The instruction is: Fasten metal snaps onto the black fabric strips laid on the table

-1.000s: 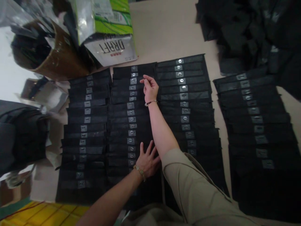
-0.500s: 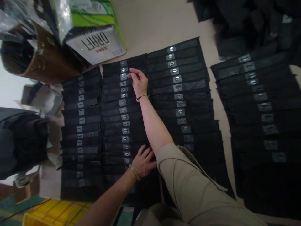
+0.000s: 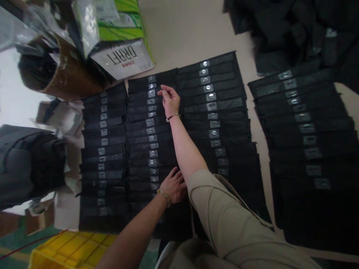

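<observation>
Right hand: the right hand [image 3: 169,101] reaches to about 12 o'clock of the view, over the middle column. Its thumb and forefinger fingertips [image 3: 163,92] are pinched together, with the other fingers curled loosely. No object shows between them, though from this angle I can't tell whether a thin fabric edge is caught there.

Left hand: the left hand [image 3: 174,185] is at about 6 o'clock, open with its fingers spread, palm down. It appears to rest on the lower part of the same column, holding nothing.

Strips: black fabric strips [image 3: 140,149] lie in overlapping stacks, forming four columns across the view. Each strip carries a grey patch with a small silver disc or eyelet [image 3: 211,96], too small to identify exactly. The edges look slightly ragged, and the far-right column [image 3: 308,157] fans out at a slant.

Handling: with layers this thin and overlapped, the best approach is to take one exposed edge between the fingertips, lift straight up, and keep the flat left palm pressing the neighbouring strips so the row doesn't slide.

Around: a heap of black fabric [image 3: 288,33] sits at 1 o'clock on a beige surface [image 3: 190,33]. A carton printed "DRAFT" [image 3: 122,56] is at 11 o'clock, a brown cardboard tube [image 3: 75,74] at 10, a dark bag [image 3: 30,164] at 9, and a yellow crate [image 3: 73,250] at 7.
</observation>
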Available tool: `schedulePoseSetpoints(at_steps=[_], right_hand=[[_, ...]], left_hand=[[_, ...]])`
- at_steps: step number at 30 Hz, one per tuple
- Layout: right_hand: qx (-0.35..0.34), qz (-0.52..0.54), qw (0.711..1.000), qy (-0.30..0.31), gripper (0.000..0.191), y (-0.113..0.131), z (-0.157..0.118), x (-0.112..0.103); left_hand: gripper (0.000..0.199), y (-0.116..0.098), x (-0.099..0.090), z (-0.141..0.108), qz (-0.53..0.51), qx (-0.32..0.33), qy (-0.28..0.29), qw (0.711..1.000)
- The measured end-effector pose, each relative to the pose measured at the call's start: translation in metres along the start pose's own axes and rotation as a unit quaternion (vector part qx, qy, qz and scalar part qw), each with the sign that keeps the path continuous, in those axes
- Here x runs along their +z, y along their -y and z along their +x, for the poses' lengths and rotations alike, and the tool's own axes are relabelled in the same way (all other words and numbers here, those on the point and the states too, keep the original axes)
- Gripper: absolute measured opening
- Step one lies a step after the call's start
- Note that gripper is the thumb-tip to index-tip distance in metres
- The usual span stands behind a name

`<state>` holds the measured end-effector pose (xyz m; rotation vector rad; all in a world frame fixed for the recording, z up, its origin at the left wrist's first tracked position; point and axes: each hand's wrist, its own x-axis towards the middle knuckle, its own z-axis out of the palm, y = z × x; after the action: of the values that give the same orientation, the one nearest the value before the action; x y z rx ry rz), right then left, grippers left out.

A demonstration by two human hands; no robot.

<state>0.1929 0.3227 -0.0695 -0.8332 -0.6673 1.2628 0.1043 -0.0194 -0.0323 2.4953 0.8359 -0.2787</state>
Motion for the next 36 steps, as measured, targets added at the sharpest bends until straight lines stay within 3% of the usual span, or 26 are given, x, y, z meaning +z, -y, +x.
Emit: schedulePoseSetpoints(at_steps=[3,6,15,20,24,26,29,32,36], right_hand=[[-0.012,0.051,0.997,-0.059,0.023,0.010,-0.006,0.006],[0.021,0.095,0.992,-0.074,0.013,0.020,-0.005,0.006],[0.186,0.172,0.964,-0.082,0.020,0.048,0.017,-0.012],[0.151,0.154,0.976,-0.030,0.025,0.056,0.029,-0.008],[0.116,0.147,0.982,0.011,0.032,0.088,0.013,-0.005],[0.110,0.141,0.983,0.028,0.032,0.116,-0.017,-0.012],[0.144,0.157,0.977,0.019,0.024,0.164,-0.093,-0.036],[0.255,0.180,0.948,-0.069,0.017,0.207,-0.191,-0.077],[0.362,0.109,0.903,-0.202,0.021,0.245,-0.326,-0.131]], left_hand=[[0.055,-0.001,-0.003,0.001,0.010,-0.005,0.012,1.000],[0.055,-0.001,-0.004,0.001,0.016,-0.008,0.024,1.000],[0.046,-0.001,-0.001,0.000,0.004,-0.010,-0.002,1.000],[0.044,-0.001,0.000,0.000,0.014,-0.010,0.002,1.000],[0.045,-0.001,0.003,-0.001,0.015,-0.007,-0.034,0.999],[0.047,-0.001,0.003,-0.001,0.020,-0.007,-0.060,0.998],[0.052,-0.004,0.001,-0.002,0.030,-0.007,-0.091,0.995],[0.055,-0.006,-0.002,-0.004,0.043,-0.007,-0.109,0.993],[0.059,-0.011,-0.008,-0.007,0.064,-0.018,-0.116,0.991]])
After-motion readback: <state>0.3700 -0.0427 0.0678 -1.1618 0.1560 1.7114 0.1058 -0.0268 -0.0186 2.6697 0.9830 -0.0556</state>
